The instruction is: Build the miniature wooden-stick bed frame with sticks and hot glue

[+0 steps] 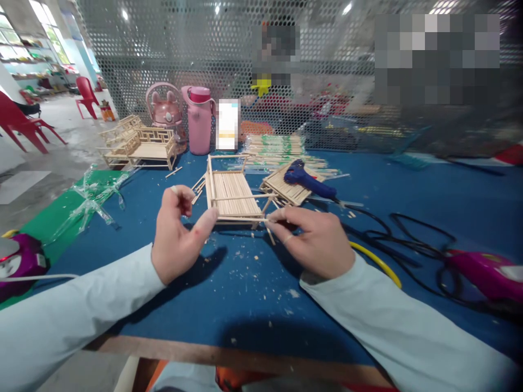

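Observation:
A small frame model of thin wooden sticks (pixel 229 188) stands on the blue table, with a slatted base, corner posts and thin rails. My left hand (pixel 180 237) is at its front left corner, the thumb tip against the end of a front stick and the fingers curled well apart from the thumb. At the front right corner my right hand (pixel 312 237) pinches the end of a thin wooden stick (pixel 245 219) running along the front edge. Its fingertips partly hide the stick's end. Loose stick pieces lie on both sides of the model.
A blue glue gun (pixel 308 179) lies on a slatted stick panel (pixel 286 188), its black cable (pixel 384 228) trailing right. Behind are bundled sticks (pixel 275 147), a pink bottle (pixel 199 122) and a larger stick model (pixel 141 144). Purple devices (pixel 486 272) sit at both sides; mesh (pixel 335 103) stands behind.

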A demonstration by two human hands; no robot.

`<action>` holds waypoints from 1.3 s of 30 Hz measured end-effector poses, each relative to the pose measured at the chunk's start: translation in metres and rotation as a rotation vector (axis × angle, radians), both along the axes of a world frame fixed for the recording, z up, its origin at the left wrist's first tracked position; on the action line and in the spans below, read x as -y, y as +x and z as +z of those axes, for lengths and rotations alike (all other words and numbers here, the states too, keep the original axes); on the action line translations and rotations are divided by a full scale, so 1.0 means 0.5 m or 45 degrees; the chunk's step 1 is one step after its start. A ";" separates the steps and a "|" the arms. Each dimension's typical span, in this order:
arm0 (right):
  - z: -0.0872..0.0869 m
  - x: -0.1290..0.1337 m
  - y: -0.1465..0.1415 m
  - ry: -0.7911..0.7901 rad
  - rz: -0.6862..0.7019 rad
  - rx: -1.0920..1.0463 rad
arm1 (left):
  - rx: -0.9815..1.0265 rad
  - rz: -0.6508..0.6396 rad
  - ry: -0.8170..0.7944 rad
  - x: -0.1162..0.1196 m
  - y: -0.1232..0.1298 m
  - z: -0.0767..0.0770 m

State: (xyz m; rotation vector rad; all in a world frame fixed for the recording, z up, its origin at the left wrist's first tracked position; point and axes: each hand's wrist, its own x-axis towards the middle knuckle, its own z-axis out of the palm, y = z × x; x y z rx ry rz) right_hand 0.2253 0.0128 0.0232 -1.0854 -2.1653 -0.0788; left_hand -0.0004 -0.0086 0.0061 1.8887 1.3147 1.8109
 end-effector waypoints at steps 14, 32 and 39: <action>0.010 0.036 -0.015 0.430 0.361 0.416 | -0.693 -0.437 -0.561 0.041 0.067 0.015; -0.012 0.081 0.151 -0.411 -0.923 0.474 | 0.002 -0.546 -0.621 0.025 0.079 -0.001; 0.005 0.097 0.153 -0.274 -0.913 0.152 | -0.014 -0.657 -0.614 0.028 0.079 -0.004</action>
